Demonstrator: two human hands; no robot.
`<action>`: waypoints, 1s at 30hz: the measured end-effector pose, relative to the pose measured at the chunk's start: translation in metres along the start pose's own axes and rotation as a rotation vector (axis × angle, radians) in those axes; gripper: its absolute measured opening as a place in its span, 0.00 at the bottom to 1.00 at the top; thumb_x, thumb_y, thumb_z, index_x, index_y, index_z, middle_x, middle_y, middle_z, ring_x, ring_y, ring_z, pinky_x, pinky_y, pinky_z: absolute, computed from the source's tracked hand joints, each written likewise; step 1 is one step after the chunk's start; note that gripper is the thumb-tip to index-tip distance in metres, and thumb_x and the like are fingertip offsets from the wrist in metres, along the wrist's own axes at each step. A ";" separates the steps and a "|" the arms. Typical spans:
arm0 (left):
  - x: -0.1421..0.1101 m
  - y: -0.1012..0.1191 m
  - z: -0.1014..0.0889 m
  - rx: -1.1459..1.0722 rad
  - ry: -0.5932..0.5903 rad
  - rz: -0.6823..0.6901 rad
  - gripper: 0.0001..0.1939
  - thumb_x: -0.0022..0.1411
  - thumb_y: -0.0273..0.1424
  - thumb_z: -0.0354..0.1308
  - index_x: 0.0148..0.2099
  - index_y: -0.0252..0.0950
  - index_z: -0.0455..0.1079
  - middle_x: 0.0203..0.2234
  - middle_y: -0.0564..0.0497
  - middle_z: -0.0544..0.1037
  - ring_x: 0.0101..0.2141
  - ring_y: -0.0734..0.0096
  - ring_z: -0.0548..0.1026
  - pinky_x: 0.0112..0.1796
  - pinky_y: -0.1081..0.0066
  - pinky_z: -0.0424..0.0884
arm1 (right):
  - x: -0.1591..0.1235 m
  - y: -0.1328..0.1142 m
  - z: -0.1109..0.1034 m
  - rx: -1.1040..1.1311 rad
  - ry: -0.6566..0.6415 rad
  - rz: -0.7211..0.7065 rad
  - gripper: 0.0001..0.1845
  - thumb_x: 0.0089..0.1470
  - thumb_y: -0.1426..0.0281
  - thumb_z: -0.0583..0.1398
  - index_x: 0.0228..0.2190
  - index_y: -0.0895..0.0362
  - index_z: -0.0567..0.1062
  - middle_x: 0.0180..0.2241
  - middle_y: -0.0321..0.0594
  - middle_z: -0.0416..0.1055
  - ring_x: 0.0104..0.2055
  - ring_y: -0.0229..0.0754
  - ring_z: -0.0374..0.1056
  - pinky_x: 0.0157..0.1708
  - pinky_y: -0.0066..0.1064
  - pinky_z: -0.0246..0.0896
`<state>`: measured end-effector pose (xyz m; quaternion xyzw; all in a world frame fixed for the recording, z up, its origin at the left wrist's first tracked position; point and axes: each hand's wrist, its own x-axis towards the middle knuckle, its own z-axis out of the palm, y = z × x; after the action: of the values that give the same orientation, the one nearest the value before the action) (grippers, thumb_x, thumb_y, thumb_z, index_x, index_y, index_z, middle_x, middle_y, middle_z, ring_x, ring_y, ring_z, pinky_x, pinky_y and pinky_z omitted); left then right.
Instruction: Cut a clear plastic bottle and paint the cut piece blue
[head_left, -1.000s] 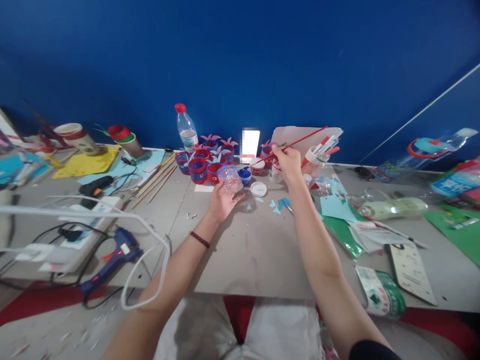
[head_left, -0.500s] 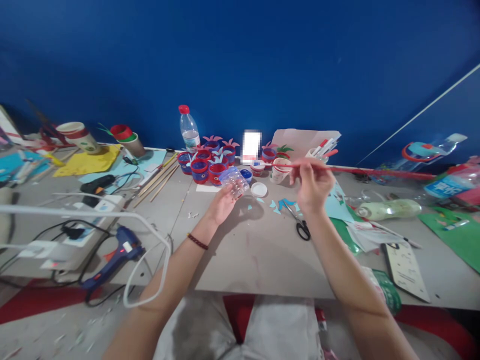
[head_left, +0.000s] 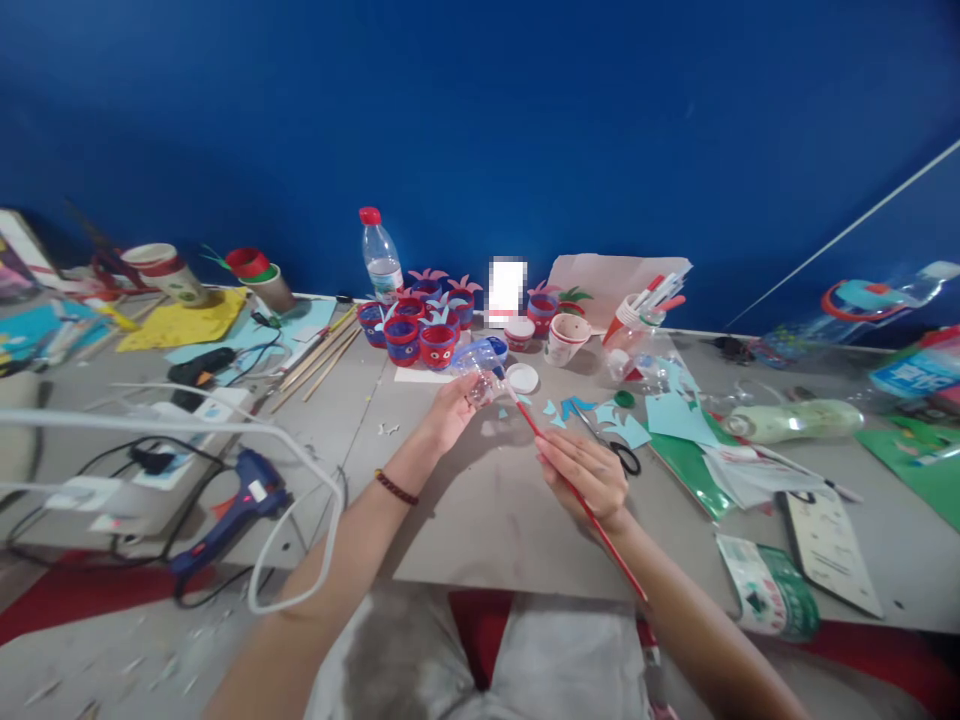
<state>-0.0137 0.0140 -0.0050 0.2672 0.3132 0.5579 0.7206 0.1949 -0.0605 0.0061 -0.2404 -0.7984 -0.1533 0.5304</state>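
Note:
My left hand (head_left: 450, 412) grips a clear plastic cup (head_left: 480, 386), which looks like a cut bottle bottom with a blue band around its rim. In my right hand (head_left: 583, 475) is a long red paintbrush (head_left: 611, 548), its tip up against the cup's side. Behind the cup stands a small pot of blue paint (head_left: 496, 347). A white lid (head_left: 522, 378) lies just right of the cup. Several red and blue painted cups (head_left: 437, 348) with paper leaves and eyes stand behind my left hand. Black-handled scissors (head_left: 624, 458) lie beyond my right hand.
A glue gun (head_left: 238, 510) and a white power strip (head_left: 161, 465) with cables lie at left, near wooden sticks (head_left: 319, 365). A water bottle (head_left: 381, 255) stands at the back. Paper cup (head_left: 566, 340), blue paper scraps (head_left: 631, 432) and a green bottle (head_left: 795, 420) are right.
My right hand has brought the paintbrush from the paint pots at the back down toward me, and its tip is now at the cup. My left hand has tilted the cup slightly, moving little.

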 end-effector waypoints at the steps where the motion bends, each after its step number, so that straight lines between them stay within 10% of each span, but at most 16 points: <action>1: 0.000 0.000 0.000 -0.006 0.006 -0.011 0.13 0.51 0.37 0.71 0.38 0.37 0.77 0.36 0.47 0.84 0.46 0.57 0.80 0.50 0.61 0.71 | 0.000 -0.001 0.002 0.010 0.017 0.002 0.23 0.57 0.80 0.62 0.54 0.60 0.74 0.37 0.45 0.83 0.40 0.44 0.80 0.38 0.32 0.79; 30: -0.002 0.006 0.012 -0.223 0.196 -0.129 0.11 0.59 0.36 0.64 0.41 0.34 0.74 0.31 0.48 0.80 0.32 0.70 0.78 0.38 0.69 0.75 | -0.010 -0.009 0.011 0.032 -0.067 0.081 0.26 0.58 0.79 0.61 0.57 0.56 0.73 0.40 0.44 0.83 0.38 0.41 0.80 0.40 0.30 0.78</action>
<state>-0.0088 0.0133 0.0072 0.1091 0.3350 0.5650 0.7461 0.1844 -0.0647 -0.0070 -0.2691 -0.8078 -0.1110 0.5126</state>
